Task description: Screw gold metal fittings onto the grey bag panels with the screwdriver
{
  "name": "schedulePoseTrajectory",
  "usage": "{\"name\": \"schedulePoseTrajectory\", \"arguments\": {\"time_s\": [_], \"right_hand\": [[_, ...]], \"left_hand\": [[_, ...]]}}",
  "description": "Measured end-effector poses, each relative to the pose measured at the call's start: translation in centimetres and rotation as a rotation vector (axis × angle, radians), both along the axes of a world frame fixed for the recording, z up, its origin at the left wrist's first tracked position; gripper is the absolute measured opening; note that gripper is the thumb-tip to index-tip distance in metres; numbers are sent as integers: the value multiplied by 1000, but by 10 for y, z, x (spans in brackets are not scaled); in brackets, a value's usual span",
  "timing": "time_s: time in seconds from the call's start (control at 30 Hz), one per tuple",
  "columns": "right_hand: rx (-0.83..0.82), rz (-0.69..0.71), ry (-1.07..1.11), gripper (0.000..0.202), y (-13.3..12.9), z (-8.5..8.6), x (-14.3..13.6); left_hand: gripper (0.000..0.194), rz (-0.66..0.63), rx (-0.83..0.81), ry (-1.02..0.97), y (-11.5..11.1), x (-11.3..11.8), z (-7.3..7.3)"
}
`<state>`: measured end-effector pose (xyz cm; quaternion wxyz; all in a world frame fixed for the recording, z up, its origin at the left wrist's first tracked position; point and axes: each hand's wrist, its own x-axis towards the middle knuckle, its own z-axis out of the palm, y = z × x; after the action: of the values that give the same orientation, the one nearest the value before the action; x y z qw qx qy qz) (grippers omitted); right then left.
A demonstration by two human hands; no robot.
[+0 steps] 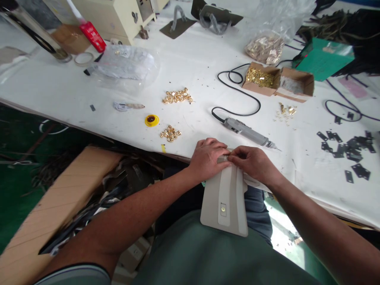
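A flat grey-beige panel (211,198) with rounded corners lies across my lap and reaches up to the table's edge. Lighter strips run along it, and a small gold fitting (223,209) sits in a marked rectangle near its lower end. My left hand (208,158) grips the panel's upper end, its fingers over the top. Close beside it, the thumb and fingertips of my right hand (247,160) are pinched together at the same end. Whatever small piece is between them is hidden. Just beyond the hands lies a grey electric screwdriver (247,131) with a black cord.
Small gold fittings (170,133) lie in piles beyond my left hand, near a yellow round container (151,120). Cardboard boxes (263,79) of small parts stand at the back right. Black plates (353,146) are scattered at right. A red bottle (92,36) stands at back left.
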<state>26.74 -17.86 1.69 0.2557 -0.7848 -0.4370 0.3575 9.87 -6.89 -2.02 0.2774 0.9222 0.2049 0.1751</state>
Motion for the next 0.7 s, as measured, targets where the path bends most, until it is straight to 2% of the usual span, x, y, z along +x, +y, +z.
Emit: {"name": "schedulePoseTrajectory", "arguments": {"time_s": [0.27, 0.4, 0.47, 0.57, 0.63, 0.7], "right_hand": [[-83, 6, 178, 20, 8, 1, 11], [-42, 52, 214, 31, 1, 2, 16], [100, 25, 65, 35, -3, 6, 23], [344, -86, -402, 34, -4, 9, 39], [355, -78, -664, 40, 1, 5, 54], [261, -2, -776, 47, 8, -3, 66]], "left_hand": [[32, 7, -1, 21, 0, 0, 0], [31, 21, 5, 12, -1, 1, -1], [30, 18, 3, 5, -1, 1, -2], [28, 18, 1, -7, -2, 1, -4], [28, 23, 1, -6, -2, 1, -4], [28, 25, 1, 5, -2, 1, -4]]}}
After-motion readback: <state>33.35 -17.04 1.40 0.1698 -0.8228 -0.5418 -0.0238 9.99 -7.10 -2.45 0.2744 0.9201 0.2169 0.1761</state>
